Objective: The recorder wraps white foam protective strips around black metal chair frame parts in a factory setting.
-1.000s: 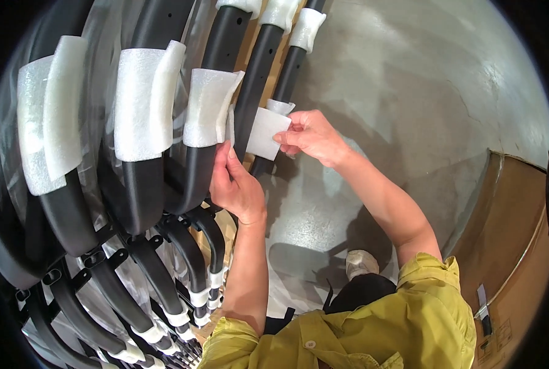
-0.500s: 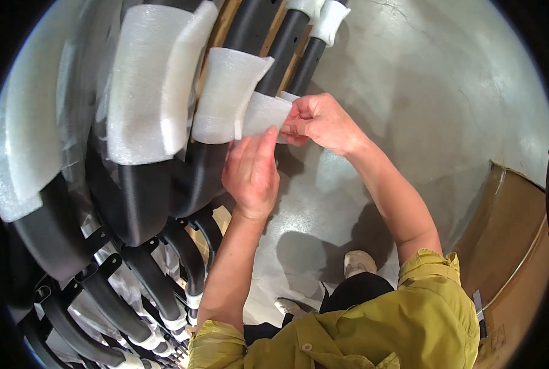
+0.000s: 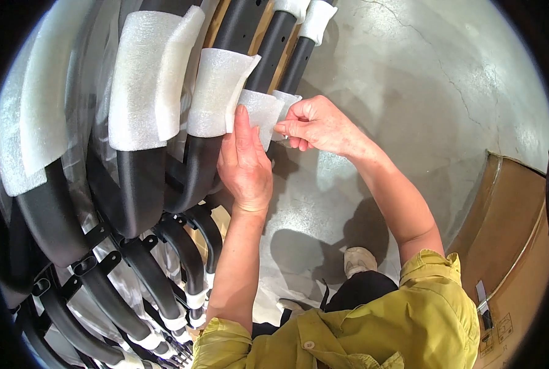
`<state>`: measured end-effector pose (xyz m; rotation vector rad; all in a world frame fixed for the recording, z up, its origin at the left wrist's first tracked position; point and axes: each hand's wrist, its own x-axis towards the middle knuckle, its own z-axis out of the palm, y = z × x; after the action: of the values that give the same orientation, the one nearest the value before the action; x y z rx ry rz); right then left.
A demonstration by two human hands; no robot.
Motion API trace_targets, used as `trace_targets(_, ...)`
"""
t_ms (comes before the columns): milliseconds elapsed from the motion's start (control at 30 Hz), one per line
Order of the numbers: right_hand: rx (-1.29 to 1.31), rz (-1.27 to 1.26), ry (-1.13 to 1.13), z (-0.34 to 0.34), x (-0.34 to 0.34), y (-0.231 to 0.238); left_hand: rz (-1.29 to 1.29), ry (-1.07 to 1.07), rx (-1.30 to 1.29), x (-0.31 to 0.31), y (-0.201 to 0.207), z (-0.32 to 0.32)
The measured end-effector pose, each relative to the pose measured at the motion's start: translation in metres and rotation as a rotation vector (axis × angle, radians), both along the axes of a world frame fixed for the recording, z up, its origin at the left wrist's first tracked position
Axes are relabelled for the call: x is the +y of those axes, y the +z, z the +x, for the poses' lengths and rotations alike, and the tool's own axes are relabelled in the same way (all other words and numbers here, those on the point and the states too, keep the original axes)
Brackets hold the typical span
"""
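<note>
Several black metal tubes with white foam wraps stand in a row on the left. Around one tube lies a thin white foam sheet [image 3: 261, 107], its loose side toward the right. My left hand [image 3: 245, 169] is open, its straight fingers pressed flat on this sheet beside a thicker foam wrap [image 3: 212, 92]. My right hand [image 3: 319, 128] is closed in a pinch at the sheet's loose edge; its curled fingers partly hide the hold. Just behind those fingers, another foam wrap [image 3: 286, 101] sits on the outermost black tube [image 3: 296, 64].
More bent black tubes [image 3: 105, 304] with brackets and white end wraps are stacked at lower left, with clear plastic film between them. A large foam-wrapped tube [image 3: 140, 86] stands further left. A brown cardboard box [image 3: 502, 246] is at right on the grey floor [image 3: 410, 92].
My left hand has risen slightly, its fingers straighter along the foam. The right hand's fingertips have shifted a little down the sheet's edge, and the outermost wrap shows more. The view has shifted slightly.
</note>
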<state>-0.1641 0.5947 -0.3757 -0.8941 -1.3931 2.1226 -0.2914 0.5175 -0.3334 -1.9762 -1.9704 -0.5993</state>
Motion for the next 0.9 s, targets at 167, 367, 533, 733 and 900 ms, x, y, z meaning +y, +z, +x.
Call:
trace_targets(167, 0.028, 0.01, -0.018, -0.001, -0.001, -0.001, 0.048, -0.078, 0.014, 0.002, 0.0, -0.004)
trace_targets(367, 0.07, 0.018, -0.025, 0.0, -0.002, 0.007, -0.075, 0.192, -0.028, 0.004, 0.005, 0.008)
trace_targets(533, 0.022, 0.153, -0.063, -0.021, 0.004, 0.037, -0.115, 0.142, -0.099, 0.002, 0.009, 0.005)
trace_targets(733, 0.084, -0.04, -0.079, -0.03, 0.009, 0.041, -0.159, 0.102, -0.205, -0.003, 0.016, 0.004)
trace_targets(900, 0.062, -0.117, -0.087, -0.029, 0.009, 0.045, -0.201, 0.097, -0.346, -0.002, 0.016, 0.003)
